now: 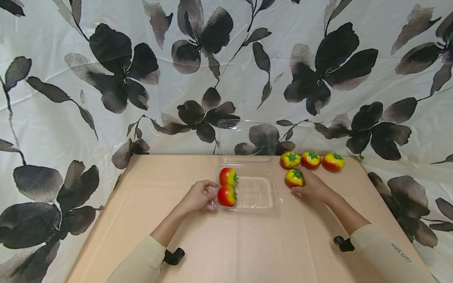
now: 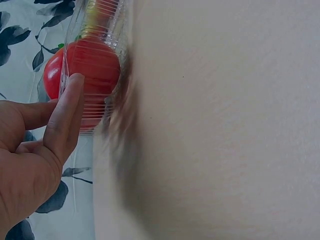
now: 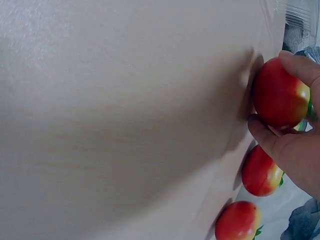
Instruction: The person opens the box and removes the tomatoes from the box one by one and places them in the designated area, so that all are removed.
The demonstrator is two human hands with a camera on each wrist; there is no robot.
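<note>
A clear plastic clamshell container stands with its lid raised at the back. Two red-and-yellow tomatoes, a rear one and a front one, lie along its left side. My left hand pinches the container's left wall between thumb and fingers; through the ribbed plastic a tomato shows beside the fingertips. To the right of the container, my right hand grips another tomato between thumb and fingers. The right wrist view shows this held tomato close to the tabletop.
Three more tomatoes stand in a row at the table's back right: a left one, a middle one and a right one. The light tan table ends just behind them. Floral cloth hangs at the back and sides.
</note>
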